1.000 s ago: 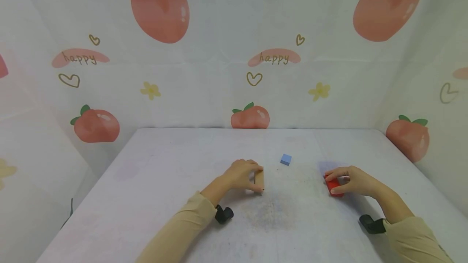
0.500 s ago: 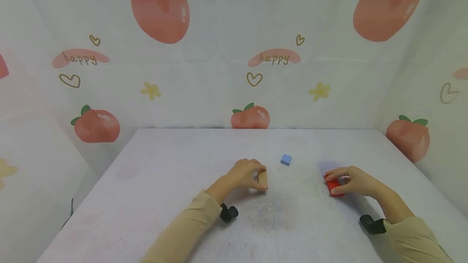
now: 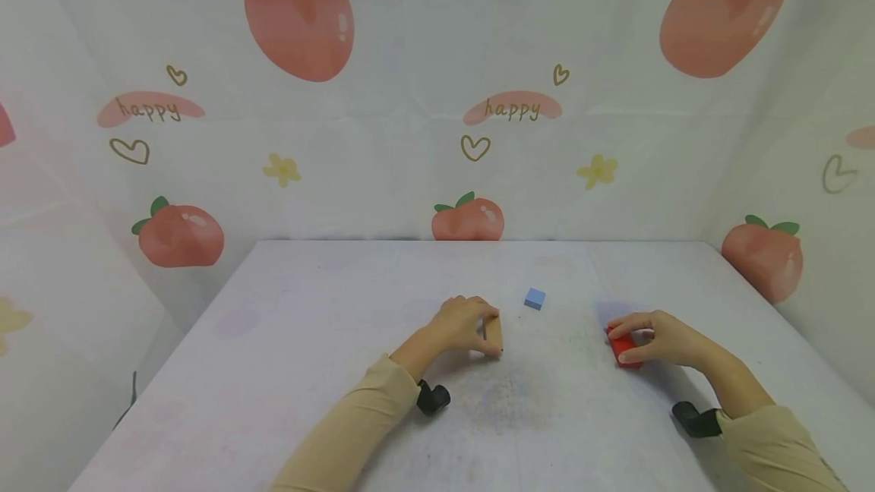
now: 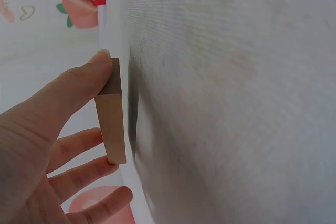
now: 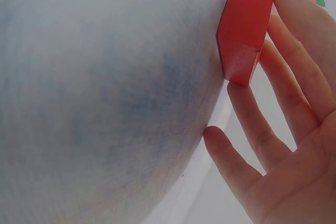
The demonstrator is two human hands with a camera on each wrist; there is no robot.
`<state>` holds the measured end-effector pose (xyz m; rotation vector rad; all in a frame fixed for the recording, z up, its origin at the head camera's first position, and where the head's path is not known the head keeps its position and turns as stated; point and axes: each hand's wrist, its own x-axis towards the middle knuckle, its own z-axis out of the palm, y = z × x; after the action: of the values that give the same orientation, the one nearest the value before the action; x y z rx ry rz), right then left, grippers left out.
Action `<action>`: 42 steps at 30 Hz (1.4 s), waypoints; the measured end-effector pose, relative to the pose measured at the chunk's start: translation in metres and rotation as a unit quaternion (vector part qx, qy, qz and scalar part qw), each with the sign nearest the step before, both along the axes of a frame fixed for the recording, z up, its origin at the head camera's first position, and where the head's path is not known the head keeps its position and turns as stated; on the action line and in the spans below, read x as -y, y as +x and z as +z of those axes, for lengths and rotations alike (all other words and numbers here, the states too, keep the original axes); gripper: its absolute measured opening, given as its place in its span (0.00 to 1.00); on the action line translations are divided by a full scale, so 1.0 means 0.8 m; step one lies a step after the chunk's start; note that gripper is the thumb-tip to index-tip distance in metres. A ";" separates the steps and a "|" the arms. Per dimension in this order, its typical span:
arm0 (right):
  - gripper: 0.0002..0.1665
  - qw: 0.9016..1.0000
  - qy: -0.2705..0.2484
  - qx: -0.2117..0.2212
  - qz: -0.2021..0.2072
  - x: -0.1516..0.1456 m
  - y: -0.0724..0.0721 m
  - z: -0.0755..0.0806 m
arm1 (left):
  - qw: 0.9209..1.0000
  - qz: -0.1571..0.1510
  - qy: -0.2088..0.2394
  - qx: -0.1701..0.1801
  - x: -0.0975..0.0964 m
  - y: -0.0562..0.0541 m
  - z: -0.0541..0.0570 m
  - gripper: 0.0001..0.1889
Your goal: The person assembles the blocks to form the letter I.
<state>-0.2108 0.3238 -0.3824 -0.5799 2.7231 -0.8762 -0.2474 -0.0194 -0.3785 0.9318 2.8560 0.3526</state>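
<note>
My left hand (image 3: pixel 459 326) pinches a plain wooden block (image 3: pixel 493 334) between thumb and fingers near the middle of the table. In the left wrist view this wooden block (image 4: pixel 112 127) stands close over the tabletop, a dark shadow beside it. To the right, my right hand (image 3: pixel 661 342) holds a red block (image 3: pixel 625 346) by its two ends. Seen from the right wrist, the red block (image 5: pixel 247 22) has angled faces and sits right at the table surface, the little finger spread away from it. A small blue block (image 3: pixel 535 298) lies between the hands, farther back.
The white table (image 3: pixel 328 287) has smudges and a bluish stain near the red block. A white cloth (image 3: pixel 383 44) printed with peaches hangs behind it and along the sides. Black wrist mounts (image 3: pixel 434 398) stick out below both sleeves.
My left hand has slid a little to the right with the wooden block, mostly in the first half second. The right hand, red block and blue block have stayed put.
</note>
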 end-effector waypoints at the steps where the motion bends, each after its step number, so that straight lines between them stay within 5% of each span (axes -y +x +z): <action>1: 0.19 1.000 0.001 0.001 0.000 0.000 0.000 0.000 | 1.000 0.001 -0.002 -0.001 0.000 0.000 0.000 0.36; 42: 0.18 1.000 -0.021 0.002 0.019 -0.003 -0.001 0.001 | 0.999 0.036 -0.001 0.028 -0.015 0.004 -0.005 0.36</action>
<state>-0.2117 0.3259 -0.3818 -0.6365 2.6864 -0.9273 -0.2443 -0.0073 -0.3821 0.8065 2.8435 0.3782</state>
